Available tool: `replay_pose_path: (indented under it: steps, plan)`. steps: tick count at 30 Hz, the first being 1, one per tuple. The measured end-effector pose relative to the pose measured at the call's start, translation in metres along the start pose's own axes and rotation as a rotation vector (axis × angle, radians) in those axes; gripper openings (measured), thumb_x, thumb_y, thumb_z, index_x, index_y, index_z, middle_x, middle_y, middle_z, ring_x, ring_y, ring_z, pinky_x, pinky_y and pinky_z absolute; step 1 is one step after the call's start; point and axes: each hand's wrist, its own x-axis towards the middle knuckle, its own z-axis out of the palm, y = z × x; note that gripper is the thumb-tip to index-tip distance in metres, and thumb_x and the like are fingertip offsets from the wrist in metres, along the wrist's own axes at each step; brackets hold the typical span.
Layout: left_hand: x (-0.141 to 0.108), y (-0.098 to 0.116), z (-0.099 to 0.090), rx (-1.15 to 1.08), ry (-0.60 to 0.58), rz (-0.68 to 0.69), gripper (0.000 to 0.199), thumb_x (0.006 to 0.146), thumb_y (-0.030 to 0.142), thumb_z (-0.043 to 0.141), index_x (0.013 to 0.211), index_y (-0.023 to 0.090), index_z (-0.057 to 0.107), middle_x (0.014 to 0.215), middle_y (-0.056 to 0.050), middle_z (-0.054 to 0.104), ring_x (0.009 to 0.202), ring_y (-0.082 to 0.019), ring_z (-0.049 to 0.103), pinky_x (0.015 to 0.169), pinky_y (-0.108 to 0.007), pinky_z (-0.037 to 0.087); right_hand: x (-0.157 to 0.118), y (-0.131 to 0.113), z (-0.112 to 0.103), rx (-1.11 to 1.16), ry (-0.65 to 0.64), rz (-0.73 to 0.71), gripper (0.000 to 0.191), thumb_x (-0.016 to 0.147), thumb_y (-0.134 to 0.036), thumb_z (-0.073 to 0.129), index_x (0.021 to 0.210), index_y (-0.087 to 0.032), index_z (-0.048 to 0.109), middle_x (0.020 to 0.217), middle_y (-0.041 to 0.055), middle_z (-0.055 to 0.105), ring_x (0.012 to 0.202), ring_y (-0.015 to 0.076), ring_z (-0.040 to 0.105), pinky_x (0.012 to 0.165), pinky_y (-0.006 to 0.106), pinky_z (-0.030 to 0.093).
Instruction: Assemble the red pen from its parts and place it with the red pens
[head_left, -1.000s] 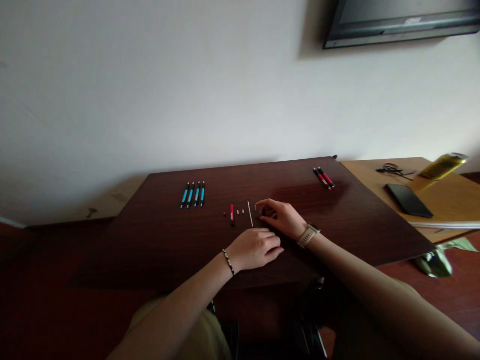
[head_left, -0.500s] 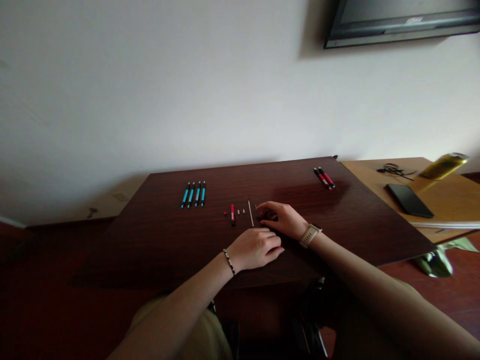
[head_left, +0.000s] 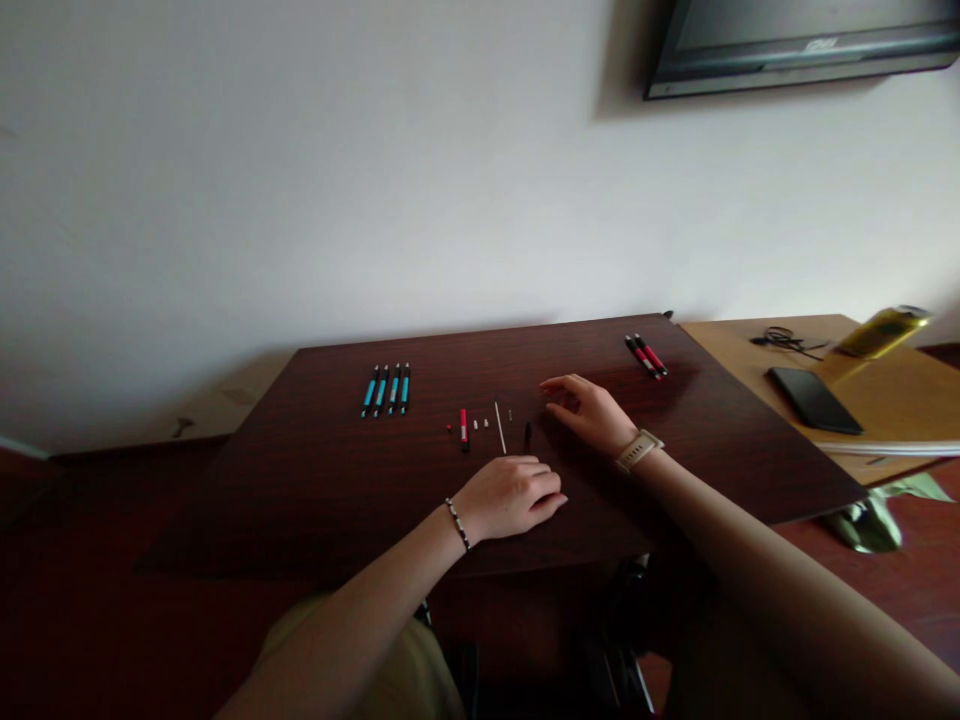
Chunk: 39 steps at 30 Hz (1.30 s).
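Note:
My left hand (head_left: 514,498) rests on the near part of the dark table, its fingers curled in, with nothing showing in them. Just above the table, my right hand (head_left: 592,415) is open and holds nothing. Between and left of the hands lie pen parts in a row: a small red piece (head_left: 449,428), a red barrel (head_left: 464,430), two small white pieces (head_left: 481,424), a thin white refill (head_left: 500,428), a small spring (head_left: 510,415) and a short black part (head_left: 528,432). The black part sits between my two hands, touched by neither as far as I see.
Several blue pens (head_left: 386,390) stand in a row at the left. Two red pens (head_left: 646,357) lie at the far right. On the side table (head_left: 907,395) are a phone (head_left: 814,400), a cable (head_left: 784,338) and a yellow can (head_left: 885,332). A screen (head_left: 810,45) hangs on the wall.
My right hand has let go of the short black part, leaving it on the table, and moved right and slightly away. My left hand has stayed in place.

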Motion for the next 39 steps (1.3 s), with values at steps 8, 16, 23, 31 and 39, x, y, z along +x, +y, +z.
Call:
replay_pose_path:
  steps: [8, 16, 23, 31, 39]
  plan:
    - [0.000, 0.001, -0.002, -0.012, 0.000, 0.001, 0.028, 0.107, 0.033, 0.054, 0.085, 0.019, 0.064, 0.082, -0.003, 0.068, 0.082, -0.017, 0.065, 0.081, -0.029, 0.051, -0.001, 0.009, 0.013, -0.018, -0.120, 0.032, 0.030, 0.090, -0.016, 0.067, 0.118, -0.025, 0.072, 0.101, 0.0030, 0.078, 0.089, 0.0200, 0.073, 0.078, 0.032, 0.057]
    - [0.001, 0.002, -0.015, 0.052, 0.203, -0.186, 0.025, 0.108, 0.033, 0.051, 0.090, 0.019, 0.062, 0.087, -0.004, 0.067, 0.086, -0.019, 0.064, 0.081, -0.033, 0.051, 0.001, -0.018, 0.005, 0.149, -0.004, 0.011, 0.025, 0.093, -0.025, 0.065, 0.118, -0.023, 0.072, 0.100, 0.0048, 0.076, 0.089, 0.0203, 0.072, 0.080, 0.033, 0.059]
    - [-0.001, -0.009, -0.017, 0.049, 0.490, -0.455, 0.021, 0.101, 0.026, 0.063, 0.118, 0.021, 0.053, 0.111, -0.007, 0.067, 0.105, -0.023, 0.065, 0.097, -0.040, 0.052, -0.004, -0.033, -0.001, 0.344, -0.045, -0.025, 0.033, 0.093, -0.026, 0.068, 0.125, -0.023, 0.065, 0.103, 0.0047, 0.073, 0.093, 0.0201, 0.071, 0.087, 0.035, 0.060]
    - [0.001, -0.013, -0.006, 0.011, 0.438, -0.467, 0.044, 0.096, 0.020, 0.071, 0.133, 0.024, 0.048, 0.124, -0.007, 0.069, 0.107, -0.024, 0.069, 0.098, -0.042, 0.056, -0.007, -0.046, -0.001, 0.226, -0.118, -0.125, 0.043, 0.090, -0.016, 0.065, 0.133, -0.025, 0.058, 0.100, 0.0029, 0.073, 0.089, 0.0189, 0.071, 0.084, 0.033, 0.059]
    - [0.004, -0.017, 0.000, 0.037, 0.412, -0.485, 0.050, 0.096, 0.017, 0.070, 0.140, 0.025, 0.047, 0.118, -0.007, 0.070, 0.106, -0.025, 0.068, 0.097, -0.044, 0.058, -0.007, -0.041, 0.007, 0.105, -0.121, -0.161, 0.044, 0.089, -0.011, 0.063, 0.130, -0.025, 0.057, 0.105, 0.0043, 0.073, 0.090, 0.0190, 0.070, 0.083, 0.033, 0.058]
